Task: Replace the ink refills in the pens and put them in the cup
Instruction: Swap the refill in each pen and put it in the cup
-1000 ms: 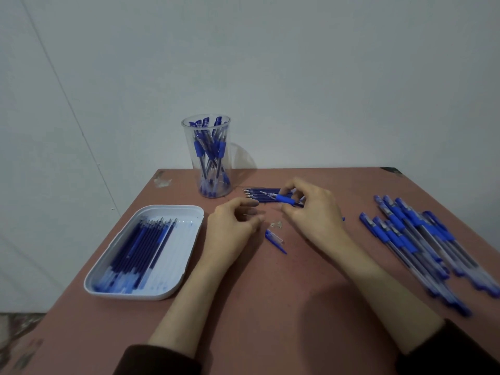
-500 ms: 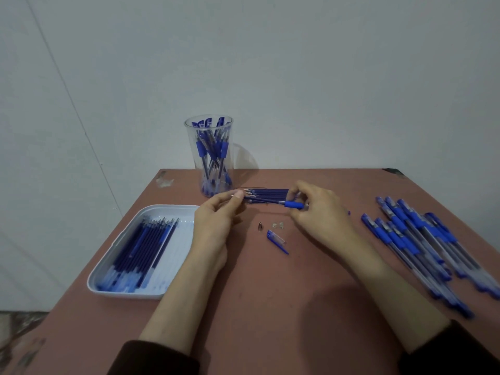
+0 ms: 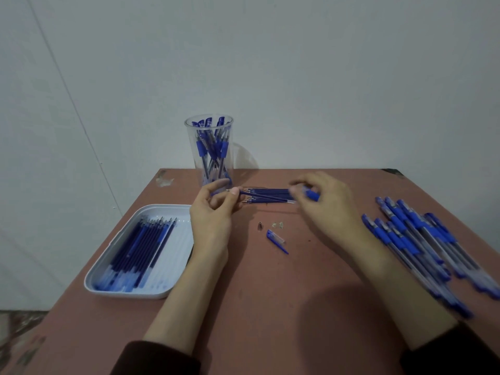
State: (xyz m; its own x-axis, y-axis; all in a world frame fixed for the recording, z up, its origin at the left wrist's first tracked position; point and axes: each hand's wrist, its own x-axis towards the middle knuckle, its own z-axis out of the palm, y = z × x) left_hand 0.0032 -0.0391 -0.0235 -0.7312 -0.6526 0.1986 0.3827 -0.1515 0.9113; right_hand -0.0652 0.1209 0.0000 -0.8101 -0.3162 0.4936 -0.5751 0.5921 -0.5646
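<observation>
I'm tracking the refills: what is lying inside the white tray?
The white tray holds blue refills side by side, tips toward the far end, in its left part. They overlap, so any beneath are hidden; the pale right part is too faint to read.

Cup at twelve o'clock on the counter, tray at eight, pens at three, cap at centre.

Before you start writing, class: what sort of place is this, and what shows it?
Probably a plain indoor workstation set up for a pen-refilling job: a reddish-brown table against a blank pale wall, a clear plastic cup of blue pens, and a white plastic tray of ink refills.
</observation>
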